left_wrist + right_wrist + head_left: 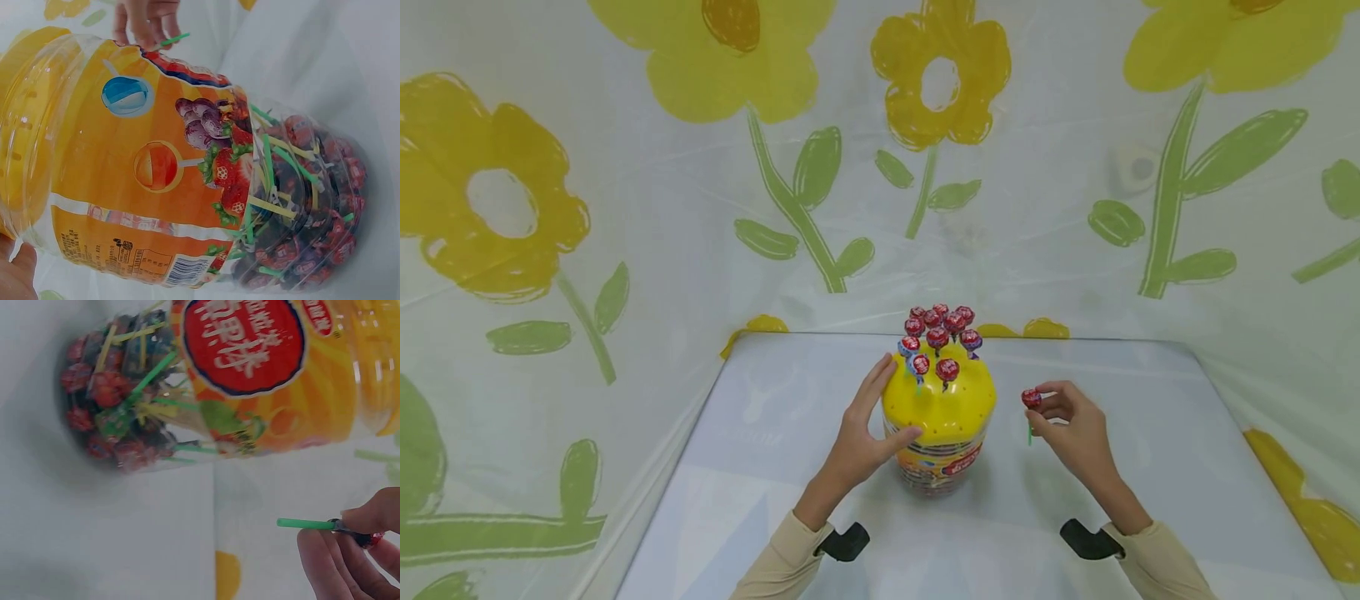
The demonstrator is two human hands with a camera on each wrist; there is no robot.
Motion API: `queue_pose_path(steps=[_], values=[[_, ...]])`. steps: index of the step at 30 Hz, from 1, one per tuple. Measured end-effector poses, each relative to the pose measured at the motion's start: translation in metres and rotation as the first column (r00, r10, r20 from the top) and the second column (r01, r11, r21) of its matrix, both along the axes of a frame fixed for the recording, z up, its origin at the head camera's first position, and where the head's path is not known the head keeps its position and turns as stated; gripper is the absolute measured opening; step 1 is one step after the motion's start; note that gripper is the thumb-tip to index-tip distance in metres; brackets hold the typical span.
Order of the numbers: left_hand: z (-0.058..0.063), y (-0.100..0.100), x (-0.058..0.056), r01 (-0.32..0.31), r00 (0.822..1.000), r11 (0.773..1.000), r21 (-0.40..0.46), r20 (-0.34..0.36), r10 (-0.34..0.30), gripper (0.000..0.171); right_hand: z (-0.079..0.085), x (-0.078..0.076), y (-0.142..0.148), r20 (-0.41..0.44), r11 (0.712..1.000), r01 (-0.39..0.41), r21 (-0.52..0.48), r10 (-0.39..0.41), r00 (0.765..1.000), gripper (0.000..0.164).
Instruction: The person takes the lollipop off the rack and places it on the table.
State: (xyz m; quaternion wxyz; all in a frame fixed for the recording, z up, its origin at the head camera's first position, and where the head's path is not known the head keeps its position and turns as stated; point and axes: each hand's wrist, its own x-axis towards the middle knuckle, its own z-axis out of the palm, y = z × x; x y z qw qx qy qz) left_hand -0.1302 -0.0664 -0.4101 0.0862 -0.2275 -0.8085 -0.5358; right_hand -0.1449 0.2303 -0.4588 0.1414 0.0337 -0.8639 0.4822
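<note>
A clear plastic candy jar (94,156) with an orange fruit label stands upright in the head view, lollipops (106,387) packed in its lower part. Its yellow lid (940,412) has small holes, and several wrapped lollipops (937,337) stand up from it, heads upward. My left hand (863,446) holds the jar at its left, thumb across the front of the lid and fingers along the side. To the right of the jar, apart from it, my right hand (1075,425) pinches a single red-wrapped lollipop (1032,398) near its head; the green stick (305,524) points down.
The jar stands on a pale table (760,450). Behind it, the table's far edge meets a white curtain (1015,200) printed with yellow flowers, which also hangs at both sides. Black straps (844,543) sit at both wrists.
</note>
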Motion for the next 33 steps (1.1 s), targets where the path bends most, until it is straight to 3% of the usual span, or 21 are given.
queue_pose_path(steps=[8, 16, 29, 33], values=[[-0.003, 0.000, 0.000, 0.002, 1.000, 1.000, 0.011, 0.004, -0.002, 0.077, -0.037, -0.006, 0.005, 0.124, 0.999, 0.008, -0.039, -0.003, 0.992, 0.032], [-0.001, 0.000, 0.001, 0.003, 1.000, 0.999, 0.034, 0.022, -0.004, 0.077, -0.073, -0.015, 0.010, 0.272, 0.998, 0.053, -0.043, -0.040, 0.962, 0.031], [-0.002, 0.001, 0.001, 0.008, 1.000, 0.999, 0.036, 0.013, -0.009, 0.076, -0.111, -0.022, 0.013, 0.353, 0.987, 0.104, 0.125, -0.142, 0.925, 0.029], [-0.003, 0.000, 0.000, 0.006, 1.000, 0.999, 0.033, 0.013, -0.006, 0.077, -0.116, -0.022, 0.010, 0.358, 0.978, 0.098, 0.185, -0.160, 0.920, 0.029]])
